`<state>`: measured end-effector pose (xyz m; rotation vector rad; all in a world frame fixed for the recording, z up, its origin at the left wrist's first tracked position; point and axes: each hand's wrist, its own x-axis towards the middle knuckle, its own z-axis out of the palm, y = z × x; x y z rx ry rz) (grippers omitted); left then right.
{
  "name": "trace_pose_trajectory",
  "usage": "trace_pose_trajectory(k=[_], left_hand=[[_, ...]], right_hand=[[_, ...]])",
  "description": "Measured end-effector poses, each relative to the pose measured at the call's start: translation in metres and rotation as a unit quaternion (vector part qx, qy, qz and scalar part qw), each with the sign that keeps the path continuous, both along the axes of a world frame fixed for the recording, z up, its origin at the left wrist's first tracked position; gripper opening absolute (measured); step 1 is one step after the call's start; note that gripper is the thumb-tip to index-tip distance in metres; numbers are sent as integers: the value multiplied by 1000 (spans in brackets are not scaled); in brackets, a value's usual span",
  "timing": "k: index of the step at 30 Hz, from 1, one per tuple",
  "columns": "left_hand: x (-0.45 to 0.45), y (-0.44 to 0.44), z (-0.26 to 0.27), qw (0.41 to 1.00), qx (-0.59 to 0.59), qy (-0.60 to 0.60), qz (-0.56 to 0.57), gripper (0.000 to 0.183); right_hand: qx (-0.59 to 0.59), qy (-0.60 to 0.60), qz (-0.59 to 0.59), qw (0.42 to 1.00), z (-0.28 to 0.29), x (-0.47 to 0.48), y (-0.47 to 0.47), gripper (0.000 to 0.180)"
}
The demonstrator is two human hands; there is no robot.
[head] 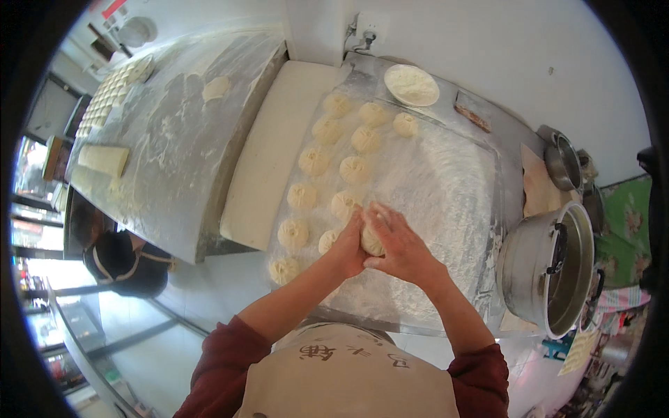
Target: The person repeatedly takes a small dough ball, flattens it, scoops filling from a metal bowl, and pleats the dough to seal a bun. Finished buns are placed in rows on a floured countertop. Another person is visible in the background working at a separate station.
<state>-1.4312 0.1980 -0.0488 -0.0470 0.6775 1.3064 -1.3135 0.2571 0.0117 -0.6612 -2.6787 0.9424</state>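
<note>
Between my two hands is a pale, round dough bun [371,242], held just above the floured work surface [418,183]. My left hand [347,244] cups its left side, and my right hand [394,241] wraps over its top and right side. The hands hide part of the bun. To the left and above, pleated raw buns [313,161] sit in rows on the flour; one bun [345,204] lies just behind my left fingertips, and another [328,241] is beside my left hand.
A bowl of flour [412,85] stands at the back near the wall. At the right is a large metal pot [522,266], with smaller metal pots [562,162] behind it. A pale board [277,151] separates the buns from a second floured table [172,125] holding small dough pieces [107,96].
</note>
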Motion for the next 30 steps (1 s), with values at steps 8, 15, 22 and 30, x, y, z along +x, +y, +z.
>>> trace_pose_trajectory(k=[8,15,22,30], left_hand=[[-68,-6,22,983,-46,97,-147,70],[-173,-59,12,982,32,161,-97,74],[-333,-56,0,782,49,615,84,41],[-459,105,2,314,-121,930,150,43]], right_hand=[[-7,43,-218,975,-74,-30,65,47],[176,-24,-310,934,-142,-62,175,56],[107,-95,-360,922,-138,-71,173,67],[12,-40,-473,880,-100,-38,103,61]])
